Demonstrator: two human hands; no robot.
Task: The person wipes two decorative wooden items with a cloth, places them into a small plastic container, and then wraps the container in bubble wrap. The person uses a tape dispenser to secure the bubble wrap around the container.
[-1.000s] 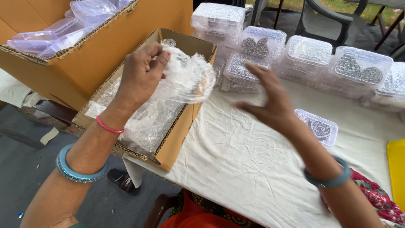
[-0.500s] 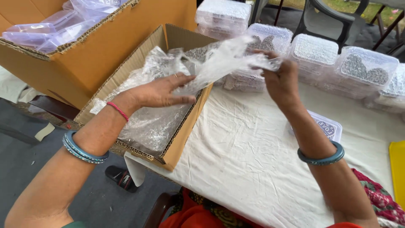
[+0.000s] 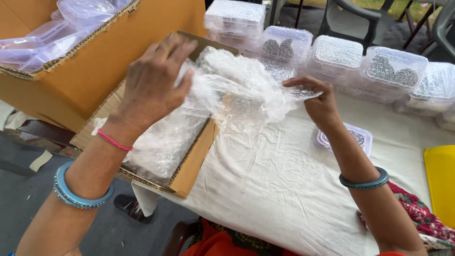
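Two hands — left hand [image 3: 159,78] and right hand [image 3: 315,102] — each closed in a grip on one clear plastic bag [image 3: 241,87], stretched above one open cardboard box [image 3: 189,166] at the surface's [image 3: 265,189] edge.

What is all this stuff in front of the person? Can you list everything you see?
Clear plastic bag: one, see-through, held up between both hands.
Small cardboard box: one, brown, table's left edge, more clear bags inside.
Large cardboard box: one, brown, far left, clear tubs inside.
Lidded plastic tubs: several, clear, patterned contents, along the back.
Single tub: one, clear, beside the right wrist.
Tablecloth: one, white.
Yellow tray: one, right edge.
Chairs: dark, behind.
Left hand: gripping the bag.
Right hand: pinching the bag.
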